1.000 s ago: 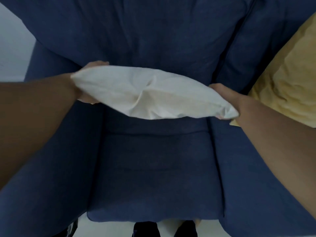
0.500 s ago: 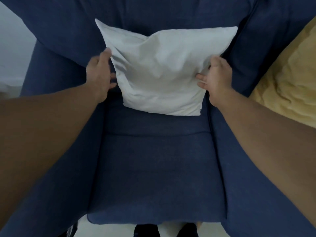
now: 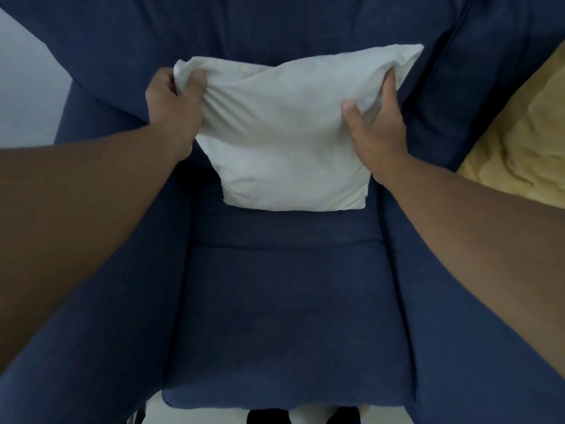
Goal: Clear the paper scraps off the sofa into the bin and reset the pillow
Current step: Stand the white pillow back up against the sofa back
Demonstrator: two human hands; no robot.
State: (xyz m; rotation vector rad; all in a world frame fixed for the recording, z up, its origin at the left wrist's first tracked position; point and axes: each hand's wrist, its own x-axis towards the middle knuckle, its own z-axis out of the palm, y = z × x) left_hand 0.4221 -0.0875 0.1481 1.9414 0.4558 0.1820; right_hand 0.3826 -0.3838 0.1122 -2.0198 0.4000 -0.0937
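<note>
A white pillow stands upright against the backrest of the dark blue sofa, its lower edge on the seat cushion. My left hand pinches the pillow's upper left corner, bunching the fabric. My right hand grips the pillow's upper right side, thumb on the front and fingers along the edge. No paper scraps and no bin show in this view.
A yellow pillow lies on the neighbouring seat at the right. The sofa's left armrest and a pale wall are at the left. Pale floor and dark shoes show below the seat's front edge.
The pillow went from being held flat over the seat to standing against the backrest. Both hands have since moved up from its sides to grip its upper corners.
</note>
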